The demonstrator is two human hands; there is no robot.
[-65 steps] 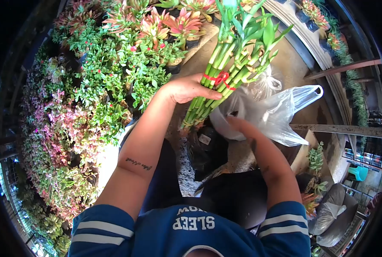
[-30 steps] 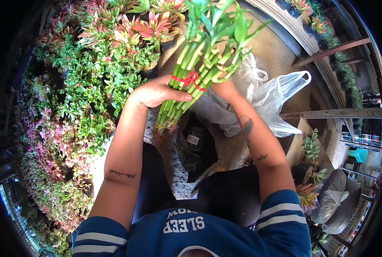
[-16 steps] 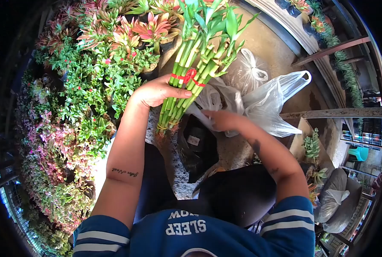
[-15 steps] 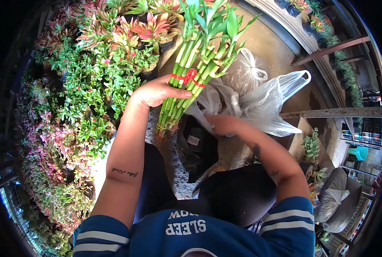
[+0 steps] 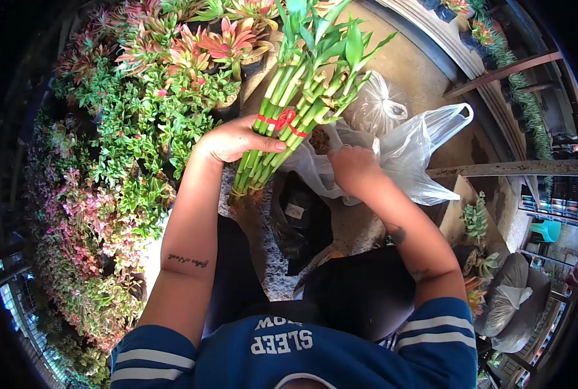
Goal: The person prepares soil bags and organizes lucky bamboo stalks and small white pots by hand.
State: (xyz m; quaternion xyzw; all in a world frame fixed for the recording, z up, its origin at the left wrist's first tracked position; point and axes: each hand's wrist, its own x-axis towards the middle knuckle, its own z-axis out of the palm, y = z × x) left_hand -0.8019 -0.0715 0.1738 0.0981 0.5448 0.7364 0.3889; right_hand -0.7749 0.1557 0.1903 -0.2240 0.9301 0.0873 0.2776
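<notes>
While the left hand [image 5: 234, 139] grips the bamboo bundle [image 5: 289, 110], the right hand [image 5: 352, 167] clutches the plastic bag [image 5: 405, 155] beside it.

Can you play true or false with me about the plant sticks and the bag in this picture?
1. The left hand holds a bundle of green stalks. True.
2. A blue ribbon ties the bundle. False: the tie is red.
3. The right hand grips a clear plastic bag. True.
4. The stalks are already fully inside the bag. False: they are held up beside it, in the left hand.
5. Leafy potted plants stand to the left of the hands. True.
6. The stalks have no leaves. False: green leaves sprout at their tops.
</notes>
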